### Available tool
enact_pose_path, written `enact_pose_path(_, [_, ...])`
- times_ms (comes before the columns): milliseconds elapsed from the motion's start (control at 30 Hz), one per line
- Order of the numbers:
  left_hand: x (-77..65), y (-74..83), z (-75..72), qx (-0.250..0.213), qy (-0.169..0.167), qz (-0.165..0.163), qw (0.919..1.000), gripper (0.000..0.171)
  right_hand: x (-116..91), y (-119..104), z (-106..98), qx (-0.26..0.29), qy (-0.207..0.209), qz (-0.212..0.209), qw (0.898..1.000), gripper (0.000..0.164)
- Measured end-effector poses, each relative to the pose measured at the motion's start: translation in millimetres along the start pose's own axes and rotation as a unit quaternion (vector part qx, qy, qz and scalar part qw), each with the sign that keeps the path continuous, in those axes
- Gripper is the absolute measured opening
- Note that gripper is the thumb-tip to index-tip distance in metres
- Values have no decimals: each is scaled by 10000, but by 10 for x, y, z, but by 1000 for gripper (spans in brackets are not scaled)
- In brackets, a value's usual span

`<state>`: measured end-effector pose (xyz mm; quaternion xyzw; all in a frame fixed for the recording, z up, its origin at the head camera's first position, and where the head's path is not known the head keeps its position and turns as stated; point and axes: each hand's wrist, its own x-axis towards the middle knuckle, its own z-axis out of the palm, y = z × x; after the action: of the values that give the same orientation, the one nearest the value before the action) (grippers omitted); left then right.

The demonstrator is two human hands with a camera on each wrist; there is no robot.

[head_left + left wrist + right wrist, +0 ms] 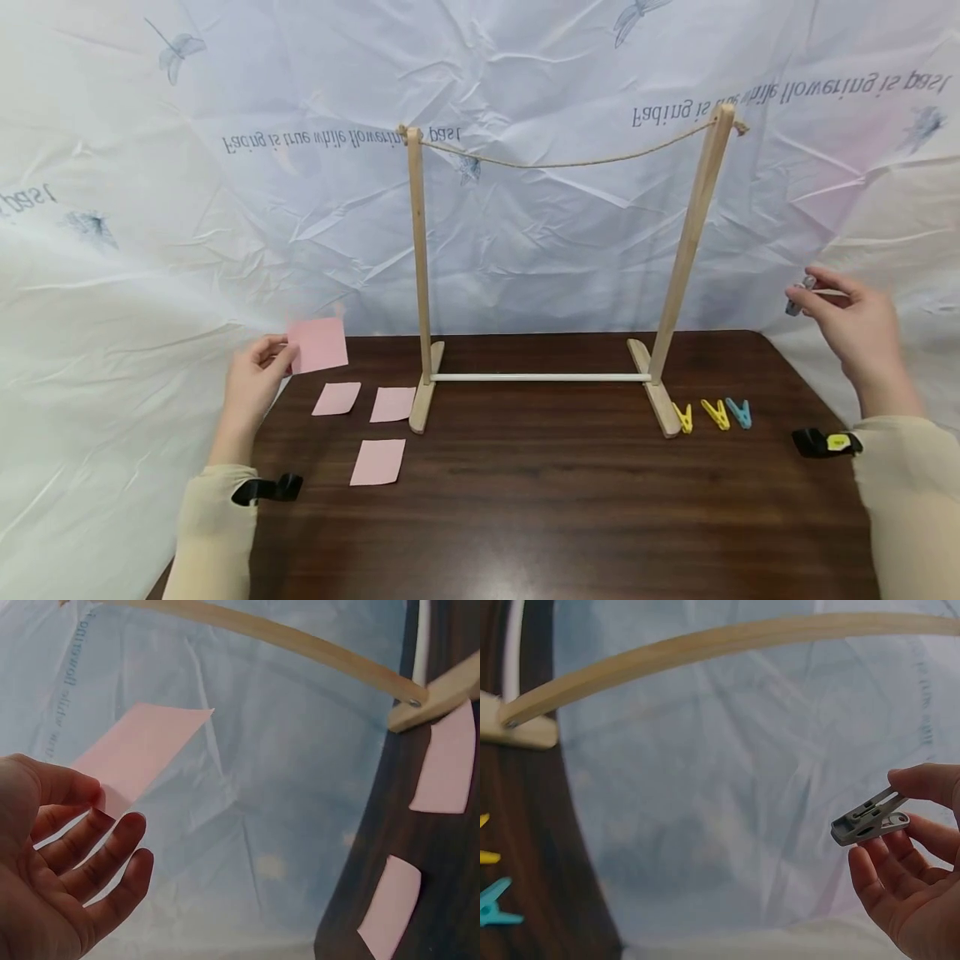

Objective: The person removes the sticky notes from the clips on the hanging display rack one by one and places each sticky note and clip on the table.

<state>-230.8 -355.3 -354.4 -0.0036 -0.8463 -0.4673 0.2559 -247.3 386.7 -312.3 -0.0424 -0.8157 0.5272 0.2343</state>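
My left hand pinches a pink square of paper by its edge, raised above the table's left side. In the left wrist view the thumb and index finger grip the paper, and the other fingers are spread loosely. At the far right my right hand holds a grey clothespin in the air. The right wrist view shows thumb and fingers on the handle end of that clothespin. Between the hands stands a wooden frame with a sagging string tied across its posts.
Three more pink papers lie on the dark wooden table at left. Two yellow clothespins and a blue clothespin lie by the frame's right foot. A white rod joins the feet. Printed sheeting hangs behind.
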Motion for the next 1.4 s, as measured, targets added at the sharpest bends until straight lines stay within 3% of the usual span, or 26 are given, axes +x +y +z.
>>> enact_pose_path(267, [-140, -197, -54, 593, -372, -110, 9975, 35, -12, 278, -43, -763, -21, 657, 9949, 67])
enact_pose_path(533, [-220, -445, -61, 868, -798, -268, 9927, 34, -46, 529, -47, -1129, -445, 848, 9890, 78])
enact_pose_path(633, [-240, -528, -59, 920, -952, -359, 9905, 33, -70, 615, -36, -1455, -618, 797, 9842, 78])
enact_pose_path(933, [-300, -689, -52, 1035, -1293, -633, 9842, 34, -102, 814, -19, -1384, -764, 900, 9833, 76])
enact_pose_path(1067, [-325, -725, -35, 1194, -1402, -736, 9801, 34, -114, 867, -4, -1638, -816, 895, 9790, 74])
enact_pose_path(1400, [-356, -958, 1, 1702, -1610, -665, 9699, 29, -167, 1021, 18, -1922, -1017, 896, 9719, 76])
